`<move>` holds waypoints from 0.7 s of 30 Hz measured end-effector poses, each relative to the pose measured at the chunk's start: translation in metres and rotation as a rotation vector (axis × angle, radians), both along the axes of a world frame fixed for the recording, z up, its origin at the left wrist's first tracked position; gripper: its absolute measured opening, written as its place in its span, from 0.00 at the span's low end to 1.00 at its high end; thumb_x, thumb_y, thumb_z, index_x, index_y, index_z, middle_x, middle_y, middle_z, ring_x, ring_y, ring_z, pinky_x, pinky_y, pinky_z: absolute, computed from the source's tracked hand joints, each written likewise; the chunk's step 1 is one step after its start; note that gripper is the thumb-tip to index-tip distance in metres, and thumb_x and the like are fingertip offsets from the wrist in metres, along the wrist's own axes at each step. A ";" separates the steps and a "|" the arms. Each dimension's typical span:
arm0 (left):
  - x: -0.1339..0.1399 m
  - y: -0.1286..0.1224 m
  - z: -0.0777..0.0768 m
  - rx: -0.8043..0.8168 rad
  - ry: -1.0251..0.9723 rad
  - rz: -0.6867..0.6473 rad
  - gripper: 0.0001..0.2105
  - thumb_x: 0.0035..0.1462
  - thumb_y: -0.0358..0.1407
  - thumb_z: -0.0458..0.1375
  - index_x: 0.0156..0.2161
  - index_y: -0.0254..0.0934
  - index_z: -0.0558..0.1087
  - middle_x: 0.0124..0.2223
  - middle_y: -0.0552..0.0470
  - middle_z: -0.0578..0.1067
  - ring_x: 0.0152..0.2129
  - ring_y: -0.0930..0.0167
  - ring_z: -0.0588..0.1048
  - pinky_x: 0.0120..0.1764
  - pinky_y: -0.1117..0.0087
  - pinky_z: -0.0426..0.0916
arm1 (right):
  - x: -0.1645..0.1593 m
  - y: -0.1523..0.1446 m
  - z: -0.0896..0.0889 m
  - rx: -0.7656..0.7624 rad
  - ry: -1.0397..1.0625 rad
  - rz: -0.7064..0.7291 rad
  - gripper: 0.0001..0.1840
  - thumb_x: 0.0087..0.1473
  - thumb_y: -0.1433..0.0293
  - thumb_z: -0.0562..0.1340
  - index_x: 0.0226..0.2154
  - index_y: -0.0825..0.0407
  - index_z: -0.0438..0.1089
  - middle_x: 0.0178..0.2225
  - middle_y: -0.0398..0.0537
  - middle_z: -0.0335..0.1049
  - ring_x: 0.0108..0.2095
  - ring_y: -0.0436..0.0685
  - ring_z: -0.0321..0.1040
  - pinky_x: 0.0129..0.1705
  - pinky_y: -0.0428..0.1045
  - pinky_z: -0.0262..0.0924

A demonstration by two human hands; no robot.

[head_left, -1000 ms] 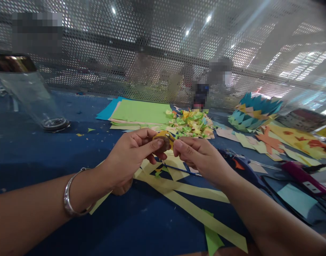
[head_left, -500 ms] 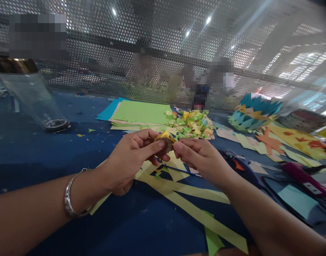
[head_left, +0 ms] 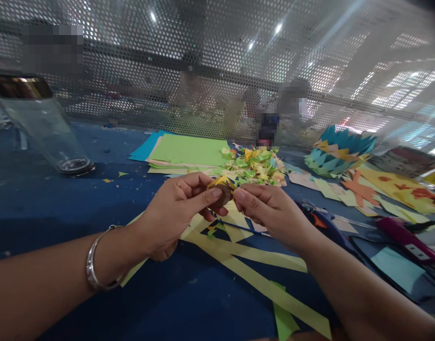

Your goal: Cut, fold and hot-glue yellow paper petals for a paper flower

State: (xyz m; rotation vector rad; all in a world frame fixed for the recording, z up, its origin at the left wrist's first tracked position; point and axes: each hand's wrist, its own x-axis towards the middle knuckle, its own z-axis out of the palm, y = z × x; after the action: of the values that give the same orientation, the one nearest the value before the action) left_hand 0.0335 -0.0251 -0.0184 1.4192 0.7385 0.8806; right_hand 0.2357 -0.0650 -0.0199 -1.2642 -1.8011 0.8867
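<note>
Between the thumb and fingers of my left hand (head_left: 182, 206) is a small round brown disc (head_left: 222, 195). Folded yellow paper (head_left: 222, 181) lies along the disc's upper edge. My right hand (head_left: 265, 206) is closed in a pinch at the right end of that yellow paper, its fingertips close to the disc. Below both hands, pale yellow paper strips (head_left: 263, 279) lie crossed on the blue table (head_left: 160, 303). A green paper scrap (head_left: 284, 315) sits partly under one strip. Just beyond my fingers is a heap of small folded paper pieces (head_left: 258, 166).
A clear bottle (head_left: 49, 128) stands at left. Behind my hands lies a stack of coloured sheets (head_left: 194, 148). To the right are a blue zigzag paper crown (head_left: 340, 149), a blue-handled tool (head_left: 324, 222), a magenta power strip (head_left: 405, 237) and cables. A perforated metal screen (head_left: 139, 71) borders the back.
My right hand has shifted very slightly to the right, and the disc's face is turned a little more toward me. Everything else keeps its place.
</note>
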 end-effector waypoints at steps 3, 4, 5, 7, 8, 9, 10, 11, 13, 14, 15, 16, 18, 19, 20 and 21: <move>0.000 -0.001 0.002 0.019 0.012 0.011 0.08 0.58 0.41 0.64 0.35 0.38 0.75 0.30 0.55 0.78 0.29 0.72 0.79 0.27 0.76 0.68 | 0.000 0.000 0.001 0.020 -0.020 0.000 0.25 0.64 0.50 0.55 0.25 0.51 0.62 0.19 0.34 0.46 0.19 0.45 0.43 0.21 0.46 0.38; 0.000 -0.002 0.002 0.024 0.014 0.019 0.08 0.58 0.41 0.64 0.35 0.38 0.75 0.30 0.55 0.78 0.29 0.73 0.79 0.27 0.77 0.68 | 0.000 0.000 0.002 0.029 -0.028 0.000 0.25 0.64 0.51 0.55 0.25 0.51 0.62 0.19 0.34 0.46 0.19 0.45 0.43 0.22 0.46 0.38; -0.001 -0.002 0.003 0.028 0.019 0.026 0.08 0.58 0.41 0.64 0.34 0.38 0.75 0.29 0.54 0.78 0.28 0.73 0.78 0.27 0.76 0.67 | 0.000 0.000 0.002 0.037 -0.039 -0.002 0.25 0.65 0.51 0.55 0.25 0.51 0.62 0.19 0.35 0.47 0.19 0.45 0.44 0.22 0.46 0.39; -0.001 -0.002 0.003 0.035 0.028 0.040 0.08 0.57 0.41 0.64 0.34 0.38 0.75 0.29 0.54 0.78 0.27 0.72 0.77 0.26 0.75 0.67 | 0.000 -0.001 0.003 0.048 -0.061 -0.008 0.25 0.65 0.51 0.55 0.25 0.51 0.62 0.19 0.35 0.47 0.19 0.45 0.44 0.22 0.47 0.39; -0.001 -0.002 0.002 0.037 0.032 0.043 0.08 0.57 0.41 0.64 0.34 0.38 0.75 0.28 0.53 0.78 0.27 0.72 0.77 0.26 0.75 0.67 | 0.000 -0.001 0.004 0.052 -0.067 -0.011 0.25 0.65 0.51 0.55 0.24 0.51 0.62 0.19 0.35 0.47 0.19 0.45 0.44 0.22 0.47 0.39; -0.001 -0.002 0.002 0.040 0.031 0.043 0.09 0.57 0.41 0.64 0.33 0.38 0.74 0.28 0.53 0.77 0.26 0.72 0.76 0.26 0.75 0.66 | -0.001 -0.001 0.004 0.052 -0.070 -0.012 0.25 0.65 0.51 0.55 0.24 0.51 0.62 0.19 0.35 0.47 0.19 0.45 0.43 0.22 0.47 0.39; -0.002 -0.001 0.001 0.043 0.027 0.041 0.09 0.57 0.41 0.64 0.33 0.38 0.74 0.28 0.54 0.77 0.26 0.72 0.76 0.26 0.75 0.66 | -0.001 -0.001 0.004 0.051 -0.069 -0.012 0.25 0.65 0.51 0.55 0.24 0.51 0.62 0.19 0.35 0.47 0.19 0.45 0.43 0.22 0.47 0.39; -0.002 -0.001 0.001 0.046 0.019 0.038 0.09 0.58 0.42 0.64 0.33 0.38 0.74 0.28 0.54 0.77 0.25 0.73 0.76 0.26 0.75 0.66 | -0.001 -0.001 0.004 0.047 -0.064 -0.011 0.25 0.64 0.51 0.55 0.24 0.51 0.62 0.19 0.35 0.47 0.19 0.45 0.43 0.22 0.47 0.39; -0.002 0.000 0.000 0.047 0.008 0.028 0.09 0.58 0.42 0.63 0.33 0.39 0.73 0.27 0.55 0.77 0.26 0.73 0.76 0.26 0.75 0.66 | -0.002 -0.001 0.003 0.036 -0.043 -0.010 0.25 0.64 0.50 0.55 0.24 0.51 0.62 0.18 0.35 0.47 0.19 0.46 0.43 0.21 0.47 0.38; -0.001 0.000 -0.001 0.046 0.003 0.021 0.09 0.58 0.41 0.63 0.33 0.39 0.73 0.28 0.55 0.77 0.26 0.73 0.76 0.26 0.75 0.66 | -0.002 -0.001 0.002 0.028 -0.029 -0.012 0.25 0.64 0.50 0.55 0.25 0.51 0.62 0.18 0.35 0.47 0.19 0.46 0.43 0.21 0.47 0.38; -0.001 0.000 -0.001 0.044 -0.003 0.013 0.09 0.59 0.41 0.63 0.33 0.39 0.73 0.28 0.55 0.77 0.27 0.73 0.76 0.27 0.75 0.66 | -0.002 -0.001 0.001 0.021 -0.014 -0.012 0.25 0.64 0.50 0.55 0.25 0.51 0.62 0.18 0.34 0.47 0.19 0.45 0.43 0.21 0.47 0.38; -0.001 0.000 -0.001 0.041 -0.008 0.004 0.08 0.59 0.41 0.63 0.33 0.39 0.72 0.29 0.55 0.77 0.28 0.73 0.77 0.27 0.76 0.67 | -0.002 -0.001 0.000 0.014 -0.001 -0.010 0.25 0.64 0.49 0.55 0.25 0.51 0.62 0.18 0.34 0.46 0.19 0.45 0.43 0.21 0.47 0.38; 0.000 0.000 -0.002 0.034 -0.017 -0.013 0.08 0.60 0.40 0.62 0.34 0.39 0.72 0.30 0.56 0.77 0.29 0.74 0.78 0.28 0.76 0.67 | -0.002 -0.001 0.000 0.005 0.008 -0.008 0.26 0.64 0.49 0.55 0.25 0.51 0.62 0.19 0.34 0.46 0.18 0.45 0.42 0.21 0.47 0.38; 0.000 -0.001 -0.002 0.030 -0.020 -0.020 0.08 0.60 0.40 0.62 0.34 0.39 0.72 0.31 0.56 0.77 0.30 0.74 0.78 0.29 0.77 0.68 | -0.002 0.000 0.000 0.004 0.007 -0.007 0.26 0.64 0.49 0.55 0.25 0.51 0.62 0.19 0.34 0.46 0.18 0.45 0.42 0.21 0.47 0.38; 0.000 -0.001 -0.002 0.025 -0.019 -0.023 0.08 0.60 0.40 0.61 0.34 0.38 0.71 0.31 0.56 0.77 0.30 0.74 0.78 0.29 0.77 0.68 | -0.002 0.000 0.000 0.003 0.003 -0.007 0.26 0.64 0.49 0.55 0.25 0.51 0.62 0.19 0.34 0.47 0.18 0.45 0.42 0.21 0.47 0.37; 0.000 -0.001 -0.002 0.020 -0.015 -0.022 0.08 0.61 0.40 0.61 0.34 0.38 0.71 0.31 0.56 0.77 0.30 0.74 0.78 0.29 0.77 0.68 | -0.001 0.000 0.001 0.003 -0.002 -0.009 0.26 0.64 0.50 0.55 0.25 0.51 0.62 0.19 0.34 0.47 0.18 0.45 0.42 0.21 0.47 0.37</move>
State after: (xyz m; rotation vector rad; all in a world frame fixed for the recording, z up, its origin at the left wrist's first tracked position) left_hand 0.0336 -0.0262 -0.0204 1.4345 0.7036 0.8832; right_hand 0.2343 -0.0653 -0.0193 -1.2706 -1.7962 0.8775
